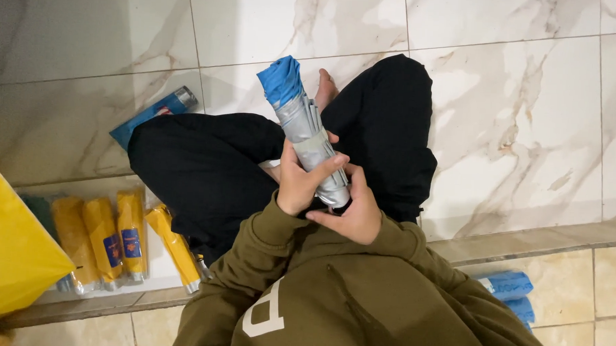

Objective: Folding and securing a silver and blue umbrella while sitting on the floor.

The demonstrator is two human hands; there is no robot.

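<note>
I sit cross-legged on a marble floor in black trousers and an olive sweatshirt. A folded umbrella (302, 118), silver-grey outside with blue fabric showing at its far end, points away from me over my lap. My left hand (299, 183) wraps around its lower part, thumb across the strap band. Cupped at the umbrella's near end, my right hand (353, 212) holds it by the handle, which is hidden.
Several yellow packaged umbrellas (114, 238) lie in a row at my left, beside a yellow sheet (12, 251). A blue packaged umbrella (153, 113) lies beyond my left knee. Two more blue ones (512, 289) lie at my right, behind a floor step (524, 238).
</note>
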